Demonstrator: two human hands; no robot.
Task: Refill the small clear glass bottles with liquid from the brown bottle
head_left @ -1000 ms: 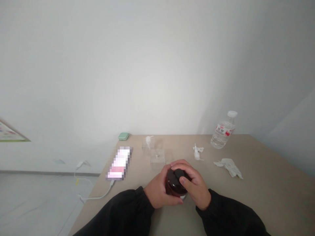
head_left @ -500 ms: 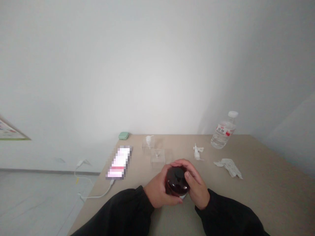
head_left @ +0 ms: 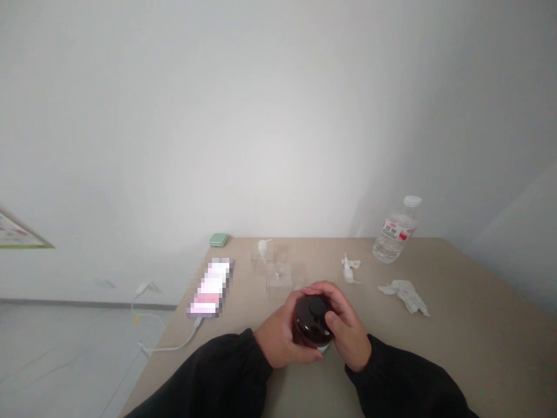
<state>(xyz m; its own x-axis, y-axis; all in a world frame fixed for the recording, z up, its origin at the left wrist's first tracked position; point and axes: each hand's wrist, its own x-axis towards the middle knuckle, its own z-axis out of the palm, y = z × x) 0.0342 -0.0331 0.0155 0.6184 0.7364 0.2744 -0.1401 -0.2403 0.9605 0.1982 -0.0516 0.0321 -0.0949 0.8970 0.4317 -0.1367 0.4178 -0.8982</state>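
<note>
A dark reddish-brown bottle (head_left: 310, 328) with rounded shoulders stands near the front of the table, seen from above, its dark round neck facing up. My left hand (head_left: 277, 341) wraps its left side, thumb along the front. My right hand (head_left: 351, 337) curls round the far and right sides, with its thumb resting on the shoulder beside the neck. A bit of white shows low on the bottle's front. Beyond the hands are a clear square block (head_left: 279, 281) and another clear block (head_left: 256, 255) with a white pump head (head_left: 263, 248) on it.
A second white pump head (head_left: 348, 274) lies by crumpled tissue. Farther right are a tissue (head_left: 407, 296) and a water bottle (head_left: 394, 235). On the left, a phone (head_left: 212, 287) with a white cable (head_left: 174, 348) lies near the edge; a green case (head_left: 218, 240) sits behind it.
My right thumb has shifted slightly toward me on the bottle's shoulder. Both hands otherwise keep their hold, and the other things stay put.
</note>
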